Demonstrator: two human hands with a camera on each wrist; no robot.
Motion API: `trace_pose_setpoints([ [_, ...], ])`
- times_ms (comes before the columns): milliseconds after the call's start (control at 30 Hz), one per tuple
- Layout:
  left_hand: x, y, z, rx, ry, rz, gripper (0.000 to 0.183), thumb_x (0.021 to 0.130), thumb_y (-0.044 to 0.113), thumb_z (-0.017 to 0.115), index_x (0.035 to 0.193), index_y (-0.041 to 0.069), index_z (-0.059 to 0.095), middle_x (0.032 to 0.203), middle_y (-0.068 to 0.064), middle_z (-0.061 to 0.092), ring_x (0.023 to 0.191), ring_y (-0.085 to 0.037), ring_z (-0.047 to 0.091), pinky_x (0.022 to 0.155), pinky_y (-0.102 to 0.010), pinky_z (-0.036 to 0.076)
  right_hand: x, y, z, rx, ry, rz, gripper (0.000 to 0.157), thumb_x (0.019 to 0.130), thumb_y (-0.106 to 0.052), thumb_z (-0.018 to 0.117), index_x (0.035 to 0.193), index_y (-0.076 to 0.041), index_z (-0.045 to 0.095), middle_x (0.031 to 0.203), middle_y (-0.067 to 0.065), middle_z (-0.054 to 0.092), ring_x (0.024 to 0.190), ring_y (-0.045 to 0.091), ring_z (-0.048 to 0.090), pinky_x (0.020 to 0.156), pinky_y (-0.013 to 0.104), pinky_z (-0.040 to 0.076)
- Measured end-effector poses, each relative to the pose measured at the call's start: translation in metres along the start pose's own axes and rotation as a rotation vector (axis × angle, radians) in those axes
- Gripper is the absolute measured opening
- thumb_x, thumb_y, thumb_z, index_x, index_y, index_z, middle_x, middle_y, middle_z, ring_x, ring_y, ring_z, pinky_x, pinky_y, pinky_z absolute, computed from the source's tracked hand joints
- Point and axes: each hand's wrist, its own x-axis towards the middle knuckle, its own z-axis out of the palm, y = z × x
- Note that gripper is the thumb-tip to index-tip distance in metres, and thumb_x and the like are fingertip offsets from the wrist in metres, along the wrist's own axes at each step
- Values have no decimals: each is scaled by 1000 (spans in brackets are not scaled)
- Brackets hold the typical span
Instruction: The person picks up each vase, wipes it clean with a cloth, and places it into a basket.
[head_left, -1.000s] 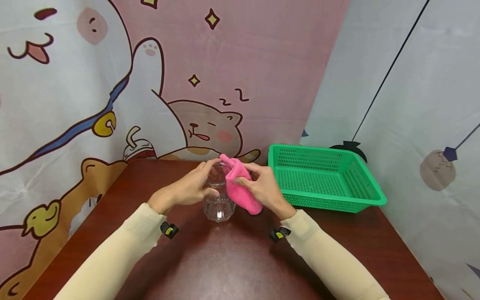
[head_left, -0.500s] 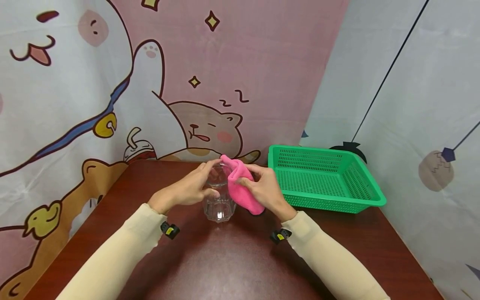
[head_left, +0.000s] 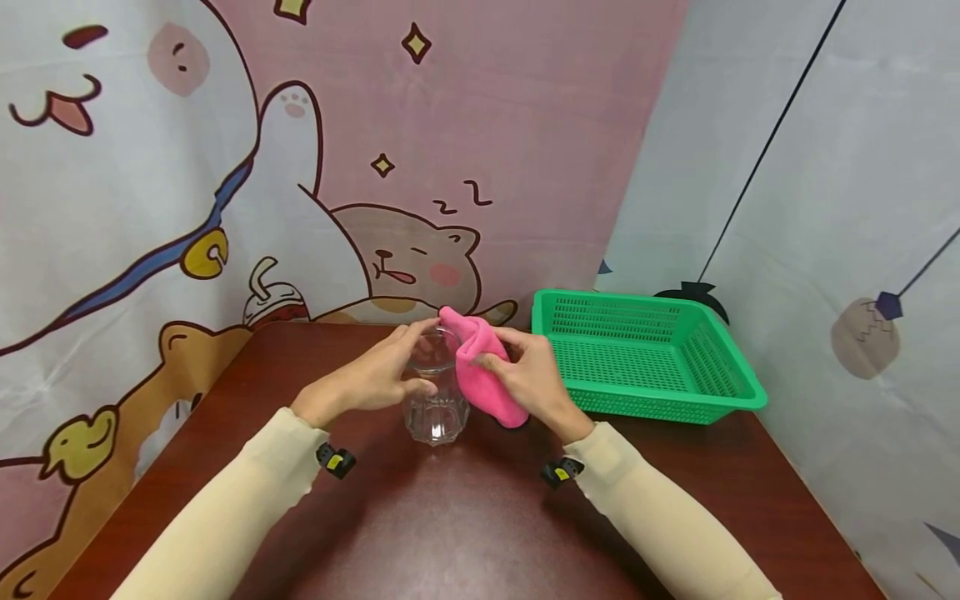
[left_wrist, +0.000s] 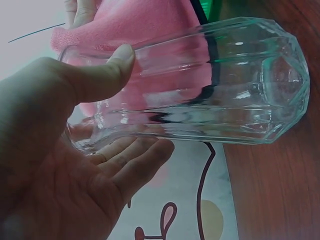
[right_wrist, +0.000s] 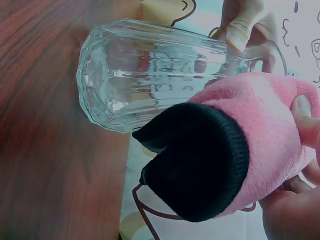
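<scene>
A clear glass vase with faceted sides and a narrower neck is over the middle of the table, mouth up. My left hand grips its neck, thumb on the near side and fingers on the far side, as the left wrist view shows. Beside the vase's right side, my right hand pinches a fluffy pink cloth between thumb and fingers. One end of the cloth rises to the vase's rim, next to the left fingertips. A black part shows at the cloth's lower end in the right wrist view.
A green plastic basket with perforated walls stands on the right of the brown table, behind the right hand. Cloth hangings with cartoon animals rise along the table's back and sides.
The cloth has shifted very slightly to the right against the vase since the first frame. Both hands keep the same hold, and the head view has turned a little.
</scene>
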Motion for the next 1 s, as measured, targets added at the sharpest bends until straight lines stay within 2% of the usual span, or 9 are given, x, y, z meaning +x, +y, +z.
trace_pose_setpoints([
  [167,0,2,0,33,13,-18,101,106,22,89,184,11,27,154,-24,57,148,-39,67,116,-56,64,0,0,-2,4,8,4,39,97,-15,97,135,-13,88,114,13,90,89,15,80,76,22,64],
  [400,-2,8,0,67,44,-60,104,103,29,93,185,15,29,151,-21,53,145,-38,72,106,-51,65,-2,0,-6,-32,27,20,40,97,-21,99,135,-14,88,117,10,90,88,18,78,75,23,64],
  [600,-4,15,6,105,91,-114,111,98,39,97,185,17,31,156,-22,52,142,-40,71,114,-60,65,-5,-2,-10,0,36,13,39,96,-22,99,133,-15,88,117,10,90,90,19,79,77,23,64],
  [833,-2,24,16,189,205,-172,113,94,48,99,181,15,35,151,-26,53,107,-35,77,95,-56,70,-8,-3,-15,21,66,-21,35,95,-16,99,129,-13,89,113,12,90,90,12,78,79,20,64],
  [1000,1,32,25,197,293,-232,112,90,49,102,178,16,40,148,-25,53,110,-37,76,86,-54,69,-11,-6,-20,28,93,-42,36,95,-12,98,130,-11,89,116,14,90,92,10,78,80,18,64],
])
